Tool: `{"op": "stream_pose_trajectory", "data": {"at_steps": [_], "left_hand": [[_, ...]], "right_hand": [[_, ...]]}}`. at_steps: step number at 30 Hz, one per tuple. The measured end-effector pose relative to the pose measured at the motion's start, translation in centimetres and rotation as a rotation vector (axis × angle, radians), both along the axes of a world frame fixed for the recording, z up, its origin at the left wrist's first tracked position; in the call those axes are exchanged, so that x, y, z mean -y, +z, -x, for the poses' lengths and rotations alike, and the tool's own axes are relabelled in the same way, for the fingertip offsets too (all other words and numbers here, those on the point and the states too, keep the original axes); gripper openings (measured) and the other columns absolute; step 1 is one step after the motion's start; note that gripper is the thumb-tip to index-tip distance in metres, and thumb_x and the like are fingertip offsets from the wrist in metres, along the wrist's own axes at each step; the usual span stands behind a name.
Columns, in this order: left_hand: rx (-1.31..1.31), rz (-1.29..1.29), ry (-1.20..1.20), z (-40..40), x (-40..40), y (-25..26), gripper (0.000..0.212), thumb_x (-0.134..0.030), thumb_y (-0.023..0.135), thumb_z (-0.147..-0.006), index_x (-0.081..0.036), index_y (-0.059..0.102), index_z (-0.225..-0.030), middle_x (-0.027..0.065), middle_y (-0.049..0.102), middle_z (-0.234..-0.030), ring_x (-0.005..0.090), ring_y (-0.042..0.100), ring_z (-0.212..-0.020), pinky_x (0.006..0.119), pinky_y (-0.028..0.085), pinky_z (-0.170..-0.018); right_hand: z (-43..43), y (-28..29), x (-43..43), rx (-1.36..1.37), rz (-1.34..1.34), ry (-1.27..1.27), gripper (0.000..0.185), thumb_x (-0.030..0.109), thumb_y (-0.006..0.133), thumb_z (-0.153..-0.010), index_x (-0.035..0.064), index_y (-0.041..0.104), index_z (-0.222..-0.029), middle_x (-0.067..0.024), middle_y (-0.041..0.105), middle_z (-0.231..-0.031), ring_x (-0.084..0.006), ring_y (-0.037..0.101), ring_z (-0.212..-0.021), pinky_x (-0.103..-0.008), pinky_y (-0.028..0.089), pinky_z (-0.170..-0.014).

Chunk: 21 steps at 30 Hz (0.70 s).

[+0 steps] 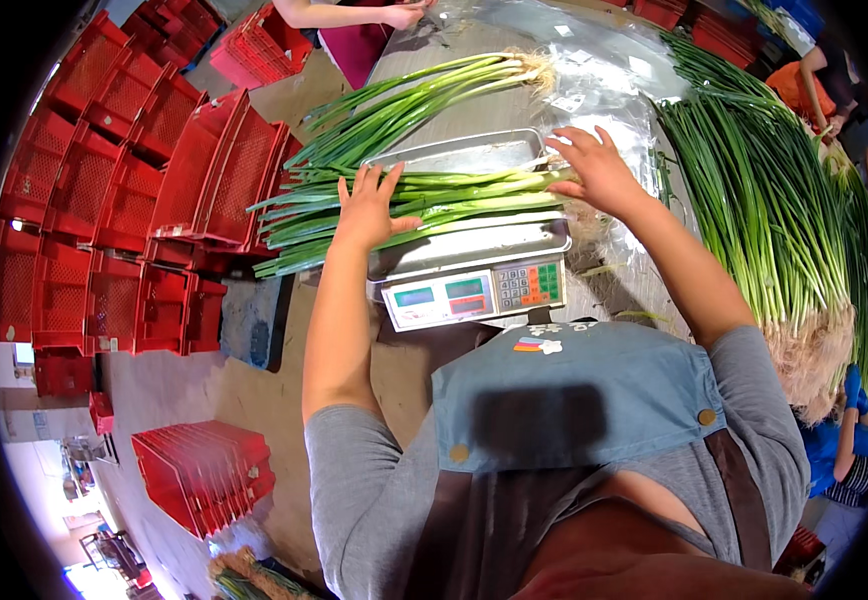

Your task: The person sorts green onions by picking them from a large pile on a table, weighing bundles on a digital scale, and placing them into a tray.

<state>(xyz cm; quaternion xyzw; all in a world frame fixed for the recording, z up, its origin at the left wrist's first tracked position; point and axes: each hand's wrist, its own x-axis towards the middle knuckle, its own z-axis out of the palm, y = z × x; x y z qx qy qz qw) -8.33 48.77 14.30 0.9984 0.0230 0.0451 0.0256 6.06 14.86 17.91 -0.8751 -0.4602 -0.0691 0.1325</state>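
Observation:
A bunch of green onions [471, 196] lies across the metal tray [471, 247] of a digital scale [475, 294]. Its dark leaves hang past the tray's left end, and the pale stems point right. Fingers spread, my left hand [370, 206] rests on the leafy part. My right hand [599, 171] is at the stem end, fingers apart, with its thumb by the stem tips; whether it touches them is unclear. Roots of this bunch are mostly hidden by that hand. Behind the tray, a second bunch of green onions [434, 97] lies with its roots to the right.
Clear plastic sheets [606, 67] cover part of the table at the back right. A large heap of green onions [764, 210] lies to the right. Red plastic crates [208, 172] stand stacked at left, more crates [205, 469] on the floor. Other people work across and at right.

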Motion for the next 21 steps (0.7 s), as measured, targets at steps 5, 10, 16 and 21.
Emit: {"op": "stream_pose_trajectory", "data": {"at_steps": [5,10,16,21], "left_hand": [[0.173,0.070,0.090,1.2,-0.4,0.6,0.085,-0.053,0.068,-0.069,-0.018,0.033,-0.138,0.0166,0.031,-0.140,0.0342,0.021,-0.133,0.056,0.012,-0.106],[0.441,0.160,0.093,3.1,-0.1,1.9,0.077,-0.043,0.068,-0.073,-0.009,0.037,-0.135,0.0172,0.037,-0.134,0.0367,0.029,-0.127,0.052,0.018,-0.103],[0.530,0.223,0.129,5.6,0.7,2.1,0.070,-0.047,0.061,-0.078,-0.006,0.040,-0.131,0.0187,0.042,-0.129,0.0369,0.032,-0.124,0.047,0.022,-0.103],[0.580,0.317,0.117,6.3,0.7,1.2,0.067,-0.047,0.059,-0.079,-0.004,0.043,-0.127,0.0190,0.043,-0.127,0.0367,0.036,-0.121,0.046,0.025,-0.102]], "right_hand": [[-0.5,-0.2,0.8,0.066,-0.065,-0.030,0.053,0.035,0.064,-0.079,0.0111,0.049,-0.123,-0.0106,0.047,-0.127,-0.0296,0.043,-0.119,-0.0503,0.025,-0.104],[-0.9,-1.6,0.2,0.018,-0.086,0.007,0.046,0.031,0.063,-0.080,0.0104,0.051,-0.119,-0.0107,0.049,-0.125,-0.0283,0.045,-0.117,-0.0487,0.027,-0.102],[-2.2,-4.4,-3.3,-0.019,-0.027,0.078,0.040,0.027,0.061,-0.083,0.0123,0.051,-0.119,-0.0075,0.050,-0.126,-0.0247,0.044,-0.119,-0.0511,0.026,-0.103],[-2.1,-4.7,-6.6,-0.135,0.167,0.130,0.042,0.026,0.060,-0.083,0.0161,0.050,-0.123,-0.0058,0.052,-0.124,-0.0233,0.044,-0.120,-0.0538,0.023,-0.104]]}}
